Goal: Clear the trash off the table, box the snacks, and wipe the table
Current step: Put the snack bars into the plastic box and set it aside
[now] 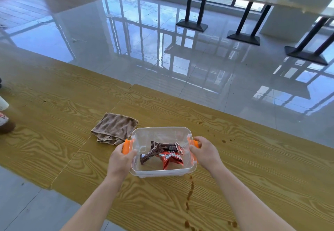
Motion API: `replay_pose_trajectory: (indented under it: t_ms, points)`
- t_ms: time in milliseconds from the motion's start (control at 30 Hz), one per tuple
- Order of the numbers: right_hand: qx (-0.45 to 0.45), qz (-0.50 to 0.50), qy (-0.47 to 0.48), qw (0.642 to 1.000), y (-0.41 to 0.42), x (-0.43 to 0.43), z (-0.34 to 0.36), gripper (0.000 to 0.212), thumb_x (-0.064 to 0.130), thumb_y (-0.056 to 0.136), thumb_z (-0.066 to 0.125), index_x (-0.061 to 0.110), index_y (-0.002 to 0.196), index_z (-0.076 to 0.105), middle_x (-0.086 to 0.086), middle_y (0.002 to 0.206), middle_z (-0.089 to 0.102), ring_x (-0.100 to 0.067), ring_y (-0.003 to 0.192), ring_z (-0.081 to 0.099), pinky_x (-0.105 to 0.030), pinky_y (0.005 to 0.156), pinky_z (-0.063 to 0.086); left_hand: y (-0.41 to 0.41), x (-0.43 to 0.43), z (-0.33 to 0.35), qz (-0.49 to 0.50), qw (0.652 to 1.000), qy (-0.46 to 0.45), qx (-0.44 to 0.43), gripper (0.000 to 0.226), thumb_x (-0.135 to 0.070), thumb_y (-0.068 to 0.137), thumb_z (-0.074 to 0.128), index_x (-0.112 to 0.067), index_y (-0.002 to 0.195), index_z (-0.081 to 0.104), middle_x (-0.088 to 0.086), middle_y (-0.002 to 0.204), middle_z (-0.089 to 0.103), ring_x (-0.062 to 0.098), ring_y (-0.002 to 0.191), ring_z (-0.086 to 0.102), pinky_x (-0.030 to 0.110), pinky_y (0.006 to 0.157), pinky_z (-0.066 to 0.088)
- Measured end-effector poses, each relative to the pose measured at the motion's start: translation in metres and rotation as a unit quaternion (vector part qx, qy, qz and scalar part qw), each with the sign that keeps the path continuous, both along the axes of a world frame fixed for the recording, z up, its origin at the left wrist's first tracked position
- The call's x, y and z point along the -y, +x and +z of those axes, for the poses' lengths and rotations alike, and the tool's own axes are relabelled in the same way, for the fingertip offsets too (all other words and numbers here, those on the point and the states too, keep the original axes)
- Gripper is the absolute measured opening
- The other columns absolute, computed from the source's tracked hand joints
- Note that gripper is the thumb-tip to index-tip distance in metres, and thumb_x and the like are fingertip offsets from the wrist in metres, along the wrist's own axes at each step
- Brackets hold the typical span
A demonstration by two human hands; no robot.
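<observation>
A person's two bare forearms reach forward from the bottom of the view over a long wooden bench (235, 176) with a strong yellow-brown grain. Between the hands sits a clear plastic box (163, 172) with rounded corners and no lid, resting on the bench near its front edge. The left hand (120, 160) is closed around the orange handle (126, 145) on the box's left end, thumb over the rim and fingers wrapped beneath. The right hand (206, 151) is closed the same way on the other orange handle (194, 143) at the right end. Both grips are firmly wrapped around the handles.

Inside the box lie several snack packets: dark brown wrappers (153, 151) towards the middle and a red wrapper (170, 159) just beside them, touching and partly overlapping.

Just behind the box's left corner lies a brown cloth (114, 130), loosely folded and rumpled, flat on the bench; its near edge touches or almost touches the left handle.

A trail of small brown spill drops (190, 190) runs across the bench from below the box's right corner towards the front edge, and more drops (224, 141) are scattered to the right of the box.

At the far left edge part of a white paper cup (3, 104) shows, mostly cut off. Beyond the bench is a glossy tiled floor (144, 40) mirroring tall windows, with another table on black legs (244, 22) at the upper right.
</observation>
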State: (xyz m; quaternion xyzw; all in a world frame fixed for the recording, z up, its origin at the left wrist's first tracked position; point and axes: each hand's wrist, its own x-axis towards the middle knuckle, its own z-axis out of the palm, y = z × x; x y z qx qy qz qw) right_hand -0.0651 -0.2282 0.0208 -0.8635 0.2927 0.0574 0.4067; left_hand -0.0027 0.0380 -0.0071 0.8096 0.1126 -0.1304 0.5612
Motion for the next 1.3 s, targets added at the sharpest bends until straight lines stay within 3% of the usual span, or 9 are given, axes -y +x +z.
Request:
replay_pose_trajectory:
  t_ms: [100, 267, 467, 633, 967, 1100, 1200, 1300]
  points:
    - [0.013, -0.005, 0.0, 1.0, -0.001, 0.0, -0.003, 0.041, 0.031, 0.09, 0.063, 0.021, 0.129, 0.056, 0.002, 0.103, 0.065, -0.016, 0.09, 0.061, -0.034, 0.075, 0.05, -0.001, 0.001, 0.004, -0.007, 1.0, -0.003, 0.004, 0.012, -0.025, 0.079, 0.068, -0.027, 0.091, 0.069, 0.01, 0.086, 0.072, 0.029, 0.078, 0.067, 0.04, 0.068, 0.052]
    - [0.04, -0.013, -0.015, 0.999, -0.006, 0.001, -0.003, 0.053, 0.032, 0.088, 0.067, 0.019, 0.137, 0.049, 0.0, 0.108, 0.066, -0.02, 0.095, 0.062, -0.04, 0.082, 0.053, -0.003, 0.004, 0.011, -0.016, 0.999, 0.019, 0.039, 0.018, -0.018, 0.087, 0.065, -0.035, 0.093, 0.068, 0.006, 0.081, 0.071, 0.031, 0.08, 0.068, 0.046, 0.073, 0.055]
    - [0.103, -0.047, -0.013, 0.994, -0.025, 0.006, 0.005, 0.043, 0.023, 0.087, 0.068, 0.019, 0.129, 0.059, 0.009, 0.091, 0.066, -0.009, 0.08, 0.061, -0.019, 0.063, 0.044, -0.003, 0.013, 0.022, -0.058, 0.994, 0.037, 0.083, 0.025, -0.024, 0.088, 0.061, -0.034, 0.11, 0.066, -0.002, 0.08, 0.07, 0.024, 0.075, 0.068, 0.051, 0.073, 0.058]
    - [0.121, -0.088, 0.006, 0.989, -0.048, 0.03, 0.015, 0.043, 0.025, 0.086, 0.07, 0.024, 0.127, 0.06, 0.014, 0.094, 0.065, -0.006, 0.087, 0.061, -0.022, 0.069, 0.045, -0.008, 0.046, 0.039, -0.111, 0.986, 0.035, 0.116, 0.027, -0.02, 0.091, 0.06, -0.045, 0.081, 0.06, 0.014, 0.083, 0.067, 0.039, 0.077, 0.065, 0.054, 0.071, 0.055]
    - [0.16, -0.205, 0.003, 0.966, -0.121, 0.112, 0.039, 0.041, 0.025, 0.087, 0.071, 0.023, 0.126, 0.059, 0.018, 0.094, 0.063, -0.007, 0.089, 0.061, -0.023, 0.07, 0.046, -0.033, 0.156, 0.056, -0.225, 0.967, 0.005, 0.118, 0.015, -0.021, 0.093, 0.06, -0.036, 0.089, 0.064, 0.018, 0.085, 0.066, 0.026, 0.067, 0.059, 0.055, 0.067, 0.054]
    - [0.165, -0.257, -0.006, 0.952, -0.158, 0.153, 0.043, 0.04, 0.026, 0.087, 0.071, 0.022, 0.125, 0.061, 0.014, 0.096, 0.066, -0.011, 0.092, 0.063, -0.033, 0.082, 0.053, -0.048, 0.213, 0.058, -0.267, 0.957, -0.01, 0.112, 0.022, -0.025, 0.094, 0.06, -0.028, 0.116, 0.064, 0.006, 0.084, 0.069, 0.033, 0.079, 0.066, 0.049, 0.071, 0.059]
    - [0.159, -0.291, -0.019, 0.943, -0.182, 0.186, 0.043, 0.043, 0.026, 0.087, 0.07, 0.021, 0.129, 0.06, 0.008, 0.102, 0.068, -0.016, 0.095, 0.064, -0.035, 0.084, 0.053, -0.06, 0.259, 0.056, -0.296, 0.949, -0.008, 0.105, 0.021, -0.027, 0.094, 0.06, -0.031, 0.114, 0.062, 0.004, 0.085, 0.07, 0.034, 0.079, 0.067, 0.05, 0.071, 0.059]
    - [0.153, -0.319, -0.031, 0.935, -0.203, 0.216, 0.042, 0.042, 0.025, 0.088, 0.069, 0.019, 0.129, 0.06, 0.005, 0.104, 0.068, -0.017, 0.095, 0.063, -0.036, 0.085, 0.053, -0.071, 0.302, 0.053, -0.314, 0.944, -0.004, 0.102, 0.031, -0.025, 0.094, 0.06, -0.026, 0.124, 0.061, -0.003, 0.09, 0.069, 0.024, 0.08, 0.066, 0.046, 0.076, 0.059]
